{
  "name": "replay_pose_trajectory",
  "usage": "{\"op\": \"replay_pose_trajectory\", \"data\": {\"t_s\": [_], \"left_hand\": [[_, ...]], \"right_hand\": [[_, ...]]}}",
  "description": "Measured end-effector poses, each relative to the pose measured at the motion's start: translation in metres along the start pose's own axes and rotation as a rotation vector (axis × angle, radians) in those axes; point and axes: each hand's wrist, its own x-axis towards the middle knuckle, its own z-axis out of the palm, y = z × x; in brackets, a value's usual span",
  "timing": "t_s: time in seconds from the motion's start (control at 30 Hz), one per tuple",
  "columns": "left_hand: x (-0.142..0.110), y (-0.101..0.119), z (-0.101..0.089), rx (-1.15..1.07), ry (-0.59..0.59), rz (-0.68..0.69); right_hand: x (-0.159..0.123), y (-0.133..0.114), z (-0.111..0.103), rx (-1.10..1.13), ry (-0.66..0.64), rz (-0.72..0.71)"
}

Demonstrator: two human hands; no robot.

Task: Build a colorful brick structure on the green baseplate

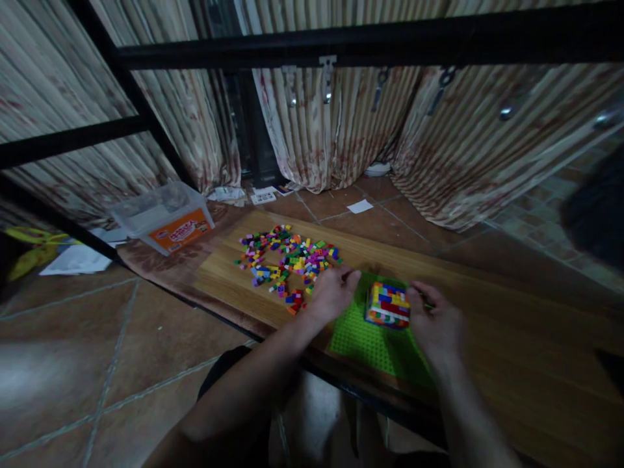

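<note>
A block-shaped build of colourful toy bricks (389, 305) sits on a green studded baseplate (363, 341), with red, yellow, blue, white and orange rows on top. Just left of the build, above the baseplate's edge, my left hand (334, 291) is closed with its fingers curled; anything in it is too small to make out. My right hand (437, 320) is at the build's right side, its thumb and fingers bent together close to that edge. Whether it touches the build or pinches a small piece is unclear. Loose toy bricks (292, 257) lie scattered beyond my left hand.
The wooden tabletop (511, 338) carries the baseplate and bricks. At its far left end stands a clear plastic tub (160, 214) with an orange label. A black metal frame (312, 49) with hanging hooks crosses before the striped curtains (336, 130). Papers (359, 207) lie on the tiled floor.
</note>
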Motion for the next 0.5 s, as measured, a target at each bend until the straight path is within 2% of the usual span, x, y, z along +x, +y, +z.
{"op": "replay_pose_trajectory", "data": {"t_s": [0.1,0.23,0.3,0.4,0.5], "left_hand": [[0.010,-0.011,-0.035,0.140,0.043,-0.051],[0.020,-0.032,-0.086,0.393,0.094,-0.235],[0.022,-0.044,-0.108,0.447,0.096,-0.312],[0.019,-0.062,-0.134,0.469,0.071,-0.391],[0.014,-0.076,-0.149,0.485,0.076,-0.398]], "right_hand": [[0.001,0.002,-0.002,0.028,0.037,-0.004],[0.002,0.001,-0.003,-0.014,0.049,0.040],[0.002,0.001,-0.003,-0.003,0.043,0.050],[0.002,0.001,-0.002,0.021,0.026,0.073],[0.002,0.003,0.000,0.005,0.015,0.097]]}}
